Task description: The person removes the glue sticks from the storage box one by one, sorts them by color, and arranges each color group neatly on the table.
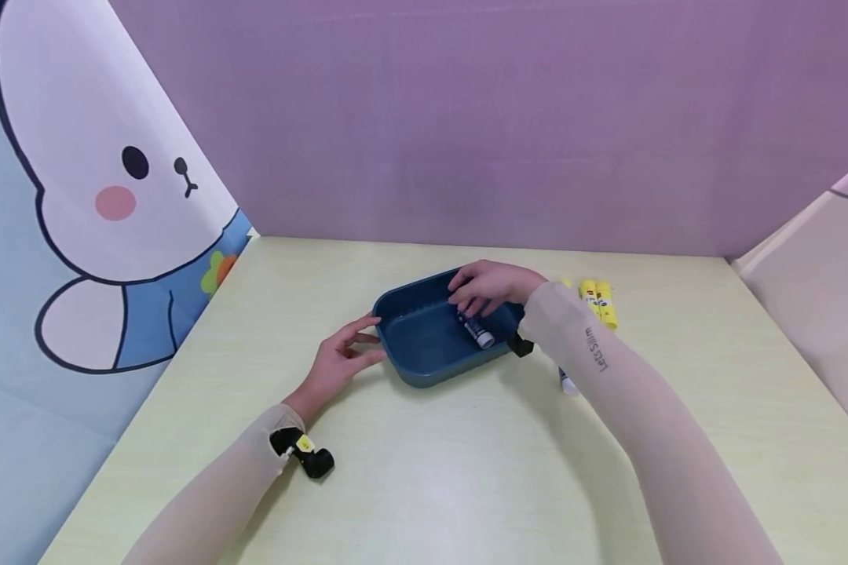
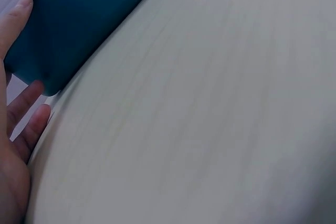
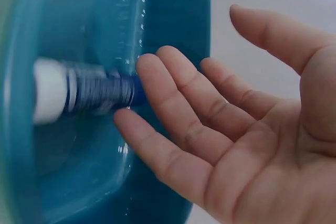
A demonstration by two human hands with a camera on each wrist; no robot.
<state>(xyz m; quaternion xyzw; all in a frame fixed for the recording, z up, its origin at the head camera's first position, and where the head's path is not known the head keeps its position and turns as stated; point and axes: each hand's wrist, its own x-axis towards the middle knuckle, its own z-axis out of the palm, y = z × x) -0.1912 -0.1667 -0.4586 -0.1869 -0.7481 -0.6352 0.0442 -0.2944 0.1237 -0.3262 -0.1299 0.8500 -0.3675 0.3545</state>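
A dark blue tub with rounded corners stands on the table. My left hand is at its left end, with fingers fairly straight and a fingertip touching the tub's edge. Inside the tub lies a blue stick with a white end, like a glue stick, slanting toward the near wall. Over the tub is my right hand, its fingers spread and loosely bent. In the right wrist view its fingertips are close beside the blurred stick; whether they touch it I cannot tell.
Yellow sticks lie right of the tub, partly behind the right sleeve. Another blue-and-white stick shows under that forearm. A purple wall closes the table's back, and a cartoon-printed sheet hangs at the left.
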